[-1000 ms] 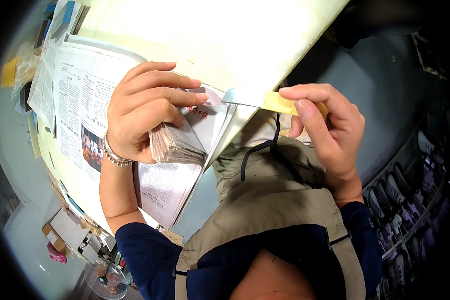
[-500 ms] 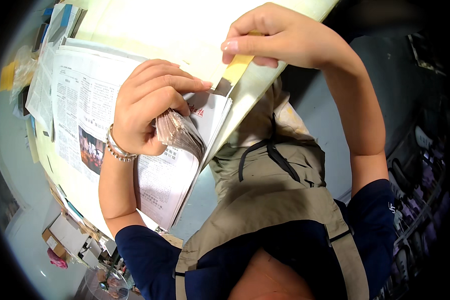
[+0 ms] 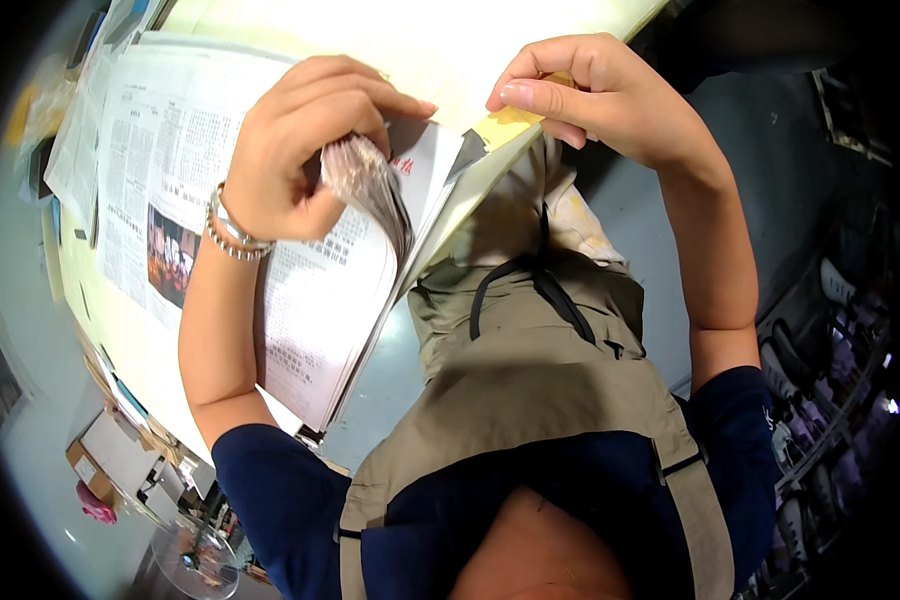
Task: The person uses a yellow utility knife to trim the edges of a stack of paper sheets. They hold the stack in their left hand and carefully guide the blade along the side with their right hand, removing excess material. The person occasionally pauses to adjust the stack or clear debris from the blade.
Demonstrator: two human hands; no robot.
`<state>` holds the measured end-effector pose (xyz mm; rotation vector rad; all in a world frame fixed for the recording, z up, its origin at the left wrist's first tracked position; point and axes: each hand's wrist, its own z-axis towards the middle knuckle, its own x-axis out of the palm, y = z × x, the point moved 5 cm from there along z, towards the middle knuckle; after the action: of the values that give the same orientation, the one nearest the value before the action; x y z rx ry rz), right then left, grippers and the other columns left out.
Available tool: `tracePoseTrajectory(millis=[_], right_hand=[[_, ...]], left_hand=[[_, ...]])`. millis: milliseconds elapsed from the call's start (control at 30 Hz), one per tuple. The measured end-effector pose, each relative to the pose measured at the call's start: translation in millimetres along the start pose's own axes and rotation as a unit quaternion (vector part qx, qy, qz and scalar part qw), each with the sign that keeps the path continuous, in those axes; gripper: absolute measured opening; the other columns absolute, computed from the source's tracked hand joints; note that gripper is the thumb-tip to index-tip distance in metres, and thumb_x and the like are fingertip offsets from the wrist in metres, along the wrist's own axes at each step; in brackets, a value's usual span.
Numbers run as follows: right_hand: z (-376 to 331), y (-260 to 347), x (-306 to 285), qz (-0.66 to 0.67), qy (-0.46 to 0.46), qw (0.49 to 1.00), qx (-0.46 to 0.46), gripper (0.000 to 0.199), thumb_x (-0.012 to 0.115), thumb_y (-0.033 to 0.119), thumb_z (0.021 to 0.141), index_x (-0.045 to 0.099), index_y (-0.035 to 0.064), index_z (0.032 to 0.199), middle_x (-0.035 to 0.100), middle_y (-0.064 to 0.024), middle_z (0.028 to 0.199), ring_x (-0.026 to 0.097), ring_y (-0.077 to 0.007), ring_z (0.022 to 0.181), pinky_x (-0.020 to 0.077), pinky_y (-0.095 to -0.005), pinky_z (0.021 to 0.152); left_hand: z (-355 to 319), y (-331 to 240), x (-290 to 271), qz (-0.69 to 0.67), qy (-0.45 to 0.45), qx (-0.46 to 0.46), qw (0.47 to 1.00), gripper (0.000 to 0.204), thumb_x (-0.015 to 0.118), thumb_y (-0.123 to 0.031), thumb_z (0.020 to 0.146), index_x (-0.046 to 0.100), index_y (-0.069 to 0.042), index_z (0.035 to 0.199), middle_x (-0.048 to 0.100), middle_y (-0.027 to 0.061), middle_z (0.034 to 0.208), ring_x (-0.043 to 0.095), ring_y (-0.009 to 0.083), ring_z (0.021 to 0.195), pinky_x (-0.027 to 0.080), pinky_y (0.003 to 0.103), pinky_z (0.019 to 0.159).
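My left hand point(image 3: 310, 150) is closed round a thick curled wad of newspaper pages point(image 3: 360, 180). Its index finger stretches out over the top corner of the newspaper stack point(image 3: 305, 320) below. Between the thumb and fingers of my right hand point(image 3: 605, 105) is a flat yellow tool point(image 3: 510, 125) with a dark grey, blade-like end. That grey end lies beside the stack's corner, near the table's edge; whether it touches the paper I cannot tell. My right palm hides the tool's other end.
The newspapers lie along the near edge of a pale table point(image 3: 430, 50). More papers and a plastic bag point(image 3: 55, 105) are at the far left. A fan point(image 3: 195, 560) and boxes point(image 3: 90, 470) stand lower left. Dark racks point(image 3: 820, 390) line the right side.
My left hand has shifted away from me with the curled pages. My right hand has moved right and a little nearer, tilting the yellow tool flatter and away from the left fingertips.
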<state>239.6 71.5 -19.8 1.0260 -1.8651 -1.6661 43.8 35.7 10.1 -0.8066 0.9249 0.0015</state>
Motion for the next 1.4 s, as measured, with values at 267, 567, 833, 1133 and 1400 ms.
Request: tracePoseTrajectory(millis=[267, 567, 833, 1133, 1400], right_hand=[[-13, -1, 61, 0.105, 0.021, 0.993, 0.054, 0.022, 0.060, 0.017, 0.092, 0.066, -0.0039, 0.094, 0.055, -0.0003, 0.060, 0.047, -0.0045, 0.052, 0.0363, -0.0206, 0.050], [-42, 0, 177, 0.191, 0.110, 0.971, 0.089, 0.022, 0.064, 0.019, 0.089, 0.064, -0.0015, 0.097, 0.066, -0.0071, 0.069, 0.061, -0.0099, 0.060, 0.0466, -0.0260, 0.055], [-50, 1, 240, 0.142, 0.303, 0.941, 0.040, 0.027, 0.057, 0.025, 0.094, 0.064, 0.0018, 0.106, 0.071, -0.0081, 0.084, 0.069, -0.0157, 0.075, 0.0517, -0.0272, 0.070], [-71, -10, 123, 0.198, 0.103, 0.968, 0.111, 0.018, 0.059, 0.012, 0.091, 0.065, -0.0016, 0.102, 0.068, -0.0076, 0.083, 0.066, -0.0115, 0.068, 0.0492, -0.0237, 0.063], [-92, -3, 32, 0.178, -0.228, 0.957, 0.015, 0.018, 0.060, 0.004, 0.091, 0.064, -0.0063, 0.104, 0.066, -0.0097, 0.088, 0.062, -0.0099, 0.066, 0.0447, -0.0180, 0.058]], left_hand=[[-6, 10, -5, -0.103, -0.021, -0.026, 0.994, 0.012, 0.057, -0.013, 0.072, 0.051, -0.003, 0.068, 0.062, 0.0161, 0.087, 0.062, 0.0307, 0.090, 0.049, 0.039, 0.080], [-20, 37, -10, -0.337, -0.162, -0.011, 0.927, 0.033, 0.068, -0.028, 0.085, 0.056, -0.004, 0.068, 0.056, 0.0075, 0.072, 0.053, 0.0159, 0.066, 0.044, 0.028, 0.061], [-22, 39, -15, -0.409, -0.159, 0.014, 0.898, 0.029, 0.065, -0.030, 0.088, 0.059, -0.004, 0.077, 0.058, 0.0064, 0.076, 0.053, 0.0153, 0.068, 0.045, 0.027, 0.063], [3, -14, 3, 0.023, -0.145, -0.021, 0.989, 0.011, 0.061, -0.013, 0.074, 0.057, -0.005, 0.070, 0.061, 0.0108, 0.086, 0.055, 0.0226, 0.081, 0.043, 0.033, 0.075], [1, 8, 0, -0.030, 0.052, -0.012, 0.998, 0.015, 0.052, -0.026, 0.066, 0.050, -0.011, 0.065, 0.068, 0.0185, 0.106, 0.057, 0.0360, 0.113, 0.033, 0.051, 0.104]])
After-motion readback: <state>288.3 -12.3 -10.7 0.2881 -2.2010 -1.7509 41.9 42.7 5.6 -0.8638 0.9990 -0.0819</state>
